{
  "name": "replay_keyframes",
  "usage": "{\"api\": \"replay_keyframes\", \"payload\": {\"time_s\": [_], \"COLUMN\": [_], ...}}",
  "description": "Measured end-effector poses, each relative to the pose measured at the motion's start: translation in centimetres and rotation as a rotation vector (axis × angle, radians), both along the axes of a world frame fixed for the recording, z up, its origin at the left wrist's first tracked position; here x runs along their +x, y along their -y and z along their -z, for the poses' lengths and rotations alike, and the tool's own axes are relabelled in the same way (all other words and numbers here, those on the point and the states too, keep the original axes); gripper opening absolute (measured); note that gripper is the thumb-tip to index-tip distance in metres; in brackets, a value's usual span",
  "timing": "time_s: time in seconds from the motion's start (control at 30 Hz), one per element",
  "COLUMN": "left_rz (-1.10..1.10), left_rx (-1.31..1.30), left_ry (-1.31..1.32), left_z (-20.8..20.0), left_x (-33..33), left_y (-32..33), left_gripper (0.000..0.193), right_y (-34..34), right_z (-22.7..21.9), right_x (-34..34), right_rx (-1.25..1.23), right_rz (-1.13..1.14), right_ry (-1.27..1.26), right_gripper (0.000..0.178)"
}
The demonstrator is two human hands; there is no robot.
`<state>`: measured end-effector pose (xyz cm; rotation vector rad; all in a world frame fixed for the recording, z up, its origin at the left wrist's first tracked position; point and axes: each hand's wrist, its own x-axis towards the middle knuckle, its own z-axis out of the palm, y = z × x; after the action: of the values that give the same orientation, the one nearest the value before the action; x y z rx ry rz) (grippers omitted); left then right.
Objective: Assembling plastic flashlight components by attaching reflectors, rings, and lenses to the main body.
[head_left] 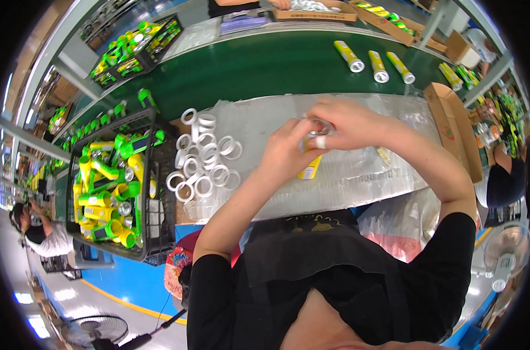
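Over the plastic-covered work surface (pixel 265 186), my two hands meet around the clear head of a yellow flashlight (pixel 310 169). Its yellow body points down toward me, below the fingers. My left hand (pixel 285 149) is closed on it from the left, my right hand (pixel 352 123) from the right with bent fingers. A white band (pixel 319 142) shows at the fingers; whether it is a ring part or a finger wrap I cannot tell. Left of my left hand lies a loose pile of white plastic rings (pixel 203 149).
At left stands a black crate (pixel 154 224) full of yellow-green flashlights. Several yellow flashlights (pixel 378 67) lie on the green conveyor belt (pixel 247 64) beyond. A cardboard tray (pixel 451 131) stands at right. Co-workers work across the belt and at both sides; a fan (pixel 504 262) is at lower right.
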<state>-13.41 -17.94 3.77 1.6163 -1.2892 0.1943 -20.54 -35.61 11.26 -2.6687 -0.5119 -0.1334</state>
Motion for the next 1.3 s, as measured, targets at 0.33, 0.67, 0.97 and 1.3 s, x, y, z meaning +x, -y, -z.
{"api": "replay_keyframes", "payload": {"time_s": [0.33,0.67,0.97,1.3], "left_rz": [1.006,-0.177,-0.886,-0.872], "left_rx": [0.498,0.607,0.902,0.953], "left_ry": [-1.152,0.086,0.214,0.503], "left_z": [-4.6,-1.0,-2.3,-1.2], "left_x": [-1.2,10.8,24.7,22.7], "left_y": [-5.2,-4.4,-27.8,-29.1], "left_gripper": [0.091,0.063,0.045,0.049], "right_y": [-1.4,0.3,24.0,9.4], "right_z": [-3.9,10.2,19.3,11.0], "right_x": [-5.0,10.3,20.2,14.9], "right_rx": [0.052,0.605,0.108,0.423], "right_rz": [-0.203,0.405,1.056,0.433], "right_ry": [0.384,0.284,0.294,0.204], "right_gripper": [0.040,0.030,0.051,0.034]}}
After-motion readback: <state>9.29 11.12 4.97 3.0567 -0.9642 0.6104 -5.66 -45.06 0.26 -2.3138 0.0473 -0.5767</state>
